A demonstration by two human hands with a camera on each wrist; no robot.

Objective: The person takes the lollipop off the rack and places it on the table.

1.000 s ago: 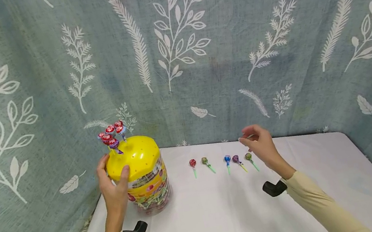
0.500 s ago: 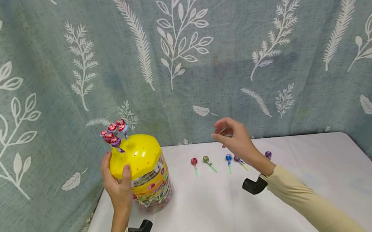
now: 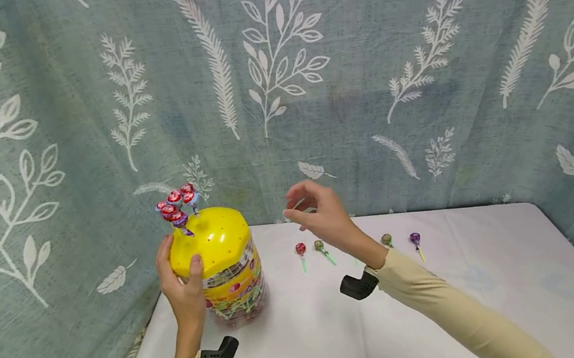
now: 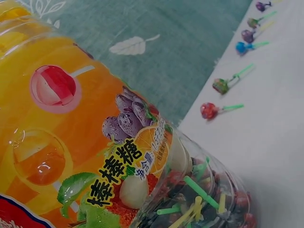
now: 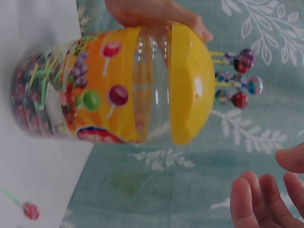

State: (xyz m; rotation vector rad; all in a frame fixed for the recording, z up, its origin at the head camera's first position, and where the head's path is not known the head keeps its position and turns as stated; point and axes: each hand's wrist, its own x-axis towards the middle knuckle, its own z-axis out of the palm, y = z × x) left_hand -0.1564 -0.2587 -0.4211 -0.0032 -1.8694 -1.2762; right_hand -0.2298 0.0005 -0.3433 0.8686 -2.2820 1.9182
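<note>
A clear lollipop jar (image 3: 234,289) with a fruit-printed orange label and a yellow lid (image 3: 217,241) stands at the left of the table. Several red-and-purple wrapped lollipops (image 3: 176,205) stick up from holes in that lid. My left hand (image 3: 183,291) grips the jar's top, thumb on the near side and fingers round the far left. Raised over the table, right of the jar, is my right hand (image 3: 324,217). Its fingers (image 5: 242,199) are bent loosely, apart from the thumb, and nothing shows between them. Through the clear lower wall, lollipops with coloured sticks (image 4: 202,190) are visible.
On the white table (image 3: 316,351) a spaced row of lollipops runs rightward: a red one (image 3: 300,249), a green one (image 3: 320,245), a blue one (image 4: 243,47), and others up to a purple one (image 3: 415,238). A leaf-patterned curtain (image 3: 328,83) hangs behind.
My right hand has moved left, from above the right end of the row towards the jar, uncovering the rightmost purple lollipop. The left hand keeps its grip on the jar.
</note>
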